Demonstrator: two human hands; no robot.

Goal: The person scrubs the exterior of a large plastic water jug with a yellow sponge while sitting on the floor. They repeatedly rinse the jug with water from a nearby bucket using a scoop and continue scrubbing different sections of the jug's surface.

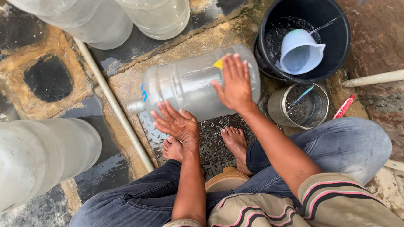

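Two hands on one clear water jug [195, 83], lying sideways on the metal plate [212, 136] before your feet. Your left hand [177, 124] rests fingers spread at its near side; your right hand [233, 81] presses flat on top. Black bucket [338, 49] with scoop [298, 51] stands just right.

Wet patchy stone floor [46, 81], white pipe [112, 105], metal tread plate [217, 140], daylight.

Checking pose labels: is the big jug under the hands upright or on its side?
On its side: jug lies flat, neck pointing left, right hand on it.
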